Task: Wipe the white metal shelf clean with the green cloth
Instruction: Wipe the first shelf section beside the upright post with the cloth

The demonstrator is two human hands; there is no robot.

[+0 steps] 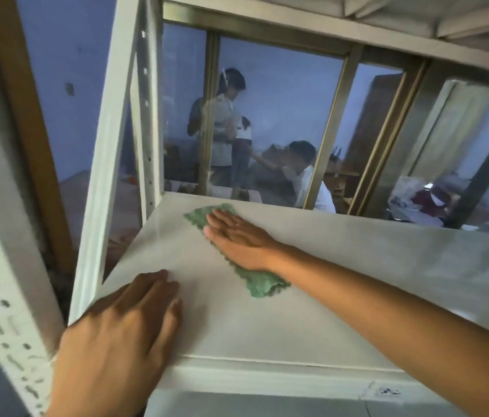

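Behind the shelf (312, 296) a glass window (282, 115) shows a blue-walled room where other people (228, 124) are busy with something of their own. Up close, the white metal board sits between perforated white posts (147, 115), with another board (357, 22) overhead. On it the cloth (259, 282) lies spread flat toward the back left corner, its scalloped edge showing on both sides of the arm. Over it, the right hand (238, 240) presses down with straight fingers, palm flat, not gripping it. At the front left corner the left hand (120, 335) rests flat too, fingers relaxed and together, holding nothing, seemingly bracing the person's lean. I judge the wiping to be mid-stroke in the back left part, with much of the board to the right not yet under the cloth; how much is already clean I cannot tell. Next, the hand would need to keep pressure on the cloth and draw it across toward the right and the front edge, and the bracing hand must lift off so the corner beneath it gets wiped.
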